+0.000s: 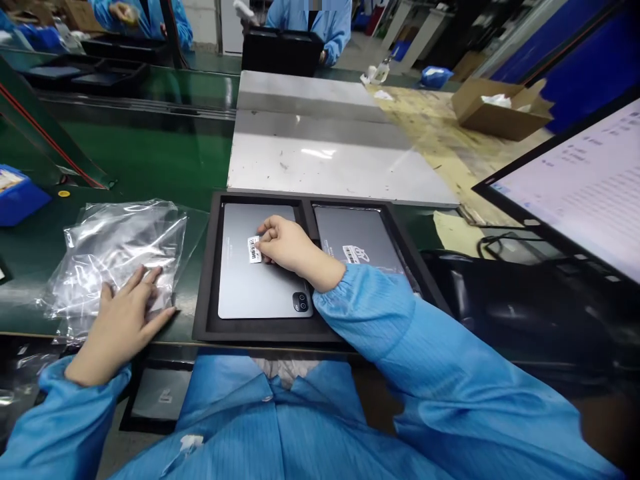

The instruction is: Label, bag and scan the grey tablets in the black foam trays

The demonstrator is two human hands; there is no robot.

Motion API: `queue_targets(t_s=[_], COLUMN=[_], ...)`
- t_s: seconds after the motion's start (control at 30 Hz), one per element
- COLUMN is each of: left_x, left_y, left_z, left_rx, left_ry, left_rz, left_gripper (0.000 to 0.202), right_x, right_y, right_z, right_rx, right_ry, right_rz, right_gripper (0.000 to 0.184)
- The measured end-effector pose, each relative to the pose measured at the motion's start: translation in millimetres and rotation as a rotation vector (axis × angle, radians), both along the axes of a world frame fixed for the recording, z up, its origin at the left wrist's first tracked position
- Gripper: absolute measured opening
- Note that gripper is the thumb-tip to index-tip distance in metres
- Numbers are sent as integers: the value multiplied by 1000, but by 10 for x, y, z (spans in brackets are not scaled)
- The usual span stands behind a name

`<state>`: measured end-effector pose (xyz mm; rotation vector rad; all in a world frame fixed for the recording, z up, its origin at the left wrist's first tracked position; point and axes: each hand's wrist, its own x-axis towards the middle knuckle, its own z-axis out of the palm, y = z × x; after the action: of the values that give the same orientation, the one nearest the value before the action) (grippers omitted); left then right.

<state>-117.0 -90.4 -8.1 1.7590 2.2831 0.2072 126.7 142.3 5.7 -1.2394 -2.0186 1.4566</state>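
a glossy green worktop runs across a workshop, with a white flat board lying on its far middle part. beyond the board, at the far side, a person in blue sleeves is behind an upright black tray. on the far right an open brown cardboard box rests on a yellowish, stained surface, and a black-framed monitor leans into view on the right.

at the near middle of the worktop lies a black rectangular two-compartment tray. its left compartment holds a silver-grey flat tablet, back up, with a dark camera block at its near right corner. its right compartment holds a darker grey tablet, also back up, partly covered by the right sleeve and bearing a white printed sticker.

the right hand is over the silver-grey tablet, thumb and fingers narrowed together at the right edge of a small white barcode label; i cannot tell whether they pinch or press it. the left hand, fingers spread, rests palm down on a pile of clear plastic bags, left of the tray. a blue plastic bin stands farther left.
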Motion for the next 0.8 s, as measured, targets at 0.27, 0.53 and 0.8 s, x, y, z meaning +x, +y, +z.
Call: queue_targets(t_s=[0.27,0.53,0.8], left_x=[725,1575,1229], left_y=[500,1744,1620], left_z=[614,290,572], left_rx=[237,83,642], left_ry=[-72,99,-20], left_rz=[-347,-958,-860], left_gripper=[36,35,35], right_x=[104,462,433], right_y=[97,491,527], right_z=[186,238,199], right_rx=[16,106,340], right_ry=[66,195,3], right_rz=[-118,-384,-249], right_gripper=[27,27,24])
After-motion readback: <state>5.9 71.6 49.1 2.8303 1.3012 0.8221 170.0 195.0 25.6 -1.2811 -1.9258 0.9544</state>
